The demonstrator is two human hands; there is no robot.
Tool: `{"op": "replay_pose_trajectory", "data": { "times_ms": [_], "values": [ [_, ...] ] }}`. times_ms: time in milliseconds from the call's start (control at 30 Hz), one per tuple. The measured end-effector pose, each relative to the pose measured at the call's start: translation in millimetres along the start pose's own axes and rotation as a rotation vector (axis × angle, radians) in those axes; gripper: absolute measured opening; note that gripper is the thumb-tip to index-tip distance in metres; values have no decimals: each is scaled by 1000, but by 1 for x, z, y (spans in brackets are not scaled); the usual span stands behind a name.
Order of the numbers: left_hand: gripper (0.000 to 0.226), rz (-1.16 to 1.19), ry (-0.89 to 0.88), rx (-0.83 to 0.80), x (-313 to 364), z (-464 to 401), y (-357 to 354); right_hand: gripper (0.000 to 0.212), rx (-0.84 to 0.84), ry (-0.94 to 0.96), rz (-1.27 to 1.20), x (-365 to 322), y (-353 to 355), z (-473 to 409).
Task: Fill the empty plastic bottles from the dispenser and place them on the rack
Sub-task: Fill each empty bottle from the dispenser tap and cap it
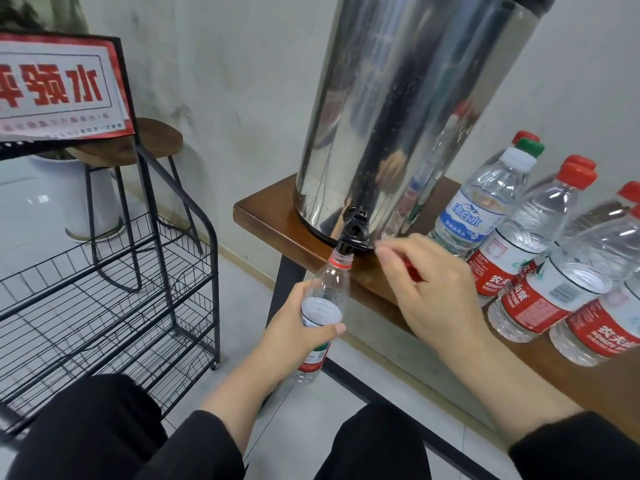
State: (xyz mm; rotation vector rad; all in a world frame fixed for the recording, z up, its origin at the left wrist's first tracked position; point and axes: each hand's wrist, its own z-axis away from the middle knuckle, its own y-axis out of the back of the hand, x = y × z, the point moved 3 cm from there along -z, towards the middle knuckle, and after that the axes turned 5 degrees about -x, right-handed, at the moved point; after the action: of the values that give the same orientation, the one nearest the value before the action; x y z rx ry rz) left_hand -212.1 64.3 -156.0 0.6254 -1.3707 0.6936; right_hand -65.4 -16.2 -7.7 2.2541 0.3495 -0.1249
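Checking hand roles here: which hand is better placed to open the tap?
Right. The right hand hovers beside the black tap, while the left hand grips the uncapped bottle under the spout.

The tap (354, 233) sits right over the table (273, 216) edge, with the bottle (325, 306) in my left hand (294, 336) filling the gap beneath it. To my right the capped bottles (540, 244) crowd the tabletop — no way through there. My right hand (426, 285) hovers in the narrow space between them and the tap. Leftward, open floor (242, 306) separates table from rack (114, 306) — its wire shelves lie open from the front.
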Motion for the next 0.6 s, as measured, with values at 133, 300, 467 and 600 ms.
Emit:
{"op": "replay_pose_trajectory", "data": {
  "times_ms": [133,300,467,600],
  "values": [
    [58,7,3,21,-4,0,-1,44,-58,-168,-82,31,0,23],
    [62,-15,10,50,-11,0,-2,42,-72,-334,-189,50,-4,36],
    [62,-38,15,55,-16,-3,-1,42,-111,-428,-250,60,-14,44],
    [62,-49,21,61,-20,-6,0,41,-119,-467,-296,61,-14,43]
  ]
}}
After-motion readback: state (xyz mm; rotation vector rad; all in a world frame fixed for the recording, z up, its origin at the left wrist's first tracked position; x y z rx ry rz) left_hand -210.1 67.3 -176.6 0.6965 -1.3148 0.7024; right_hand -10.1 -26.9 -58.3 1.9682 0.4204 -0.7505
